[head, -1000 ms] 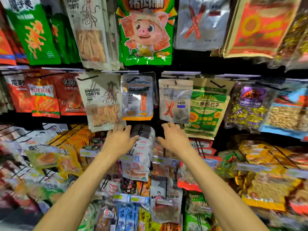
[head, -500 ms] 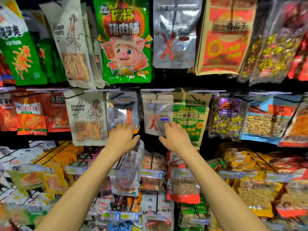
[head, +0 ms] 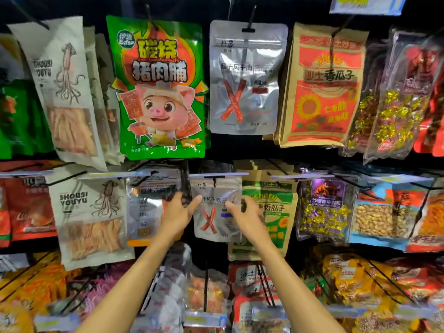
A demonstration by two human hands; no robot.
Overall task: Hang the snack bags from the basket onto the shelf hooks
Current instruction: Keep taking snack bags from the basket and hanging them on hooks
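A small silver snack bag with a red X point(head: 213, 212) hangs from a shelf hook point(head: 215, 181) in the middle row. My left hand point(head: 179, 212) is at its left edge, fingers spread, the thumb touching the bag's upper left. My right hand point(head: 245, 217) is at its right side, fingers spread over the bag's right half. Neither hand closes around anything. A larger silver bag of the same kind point(head: 247, 78) hangs in the row above. The basket is not in view.
Hanging bags fill the shelf: a green pig bag point(head: 158, 87), squid bags point(head: 91, 217), a sunflower seed bag point(head: 322, 85), purple candy point(head: 324, 207), peanuts point(head: 382, 217). Black hooks with price strips point(head: 301, 176) jut forward. Lower rows point(head: 206, 296) hold more packets.
Both hands have risen from the lower row to the small silver X bag, coming to its two sides. The view has tilted upward, bringing the top row into sight.
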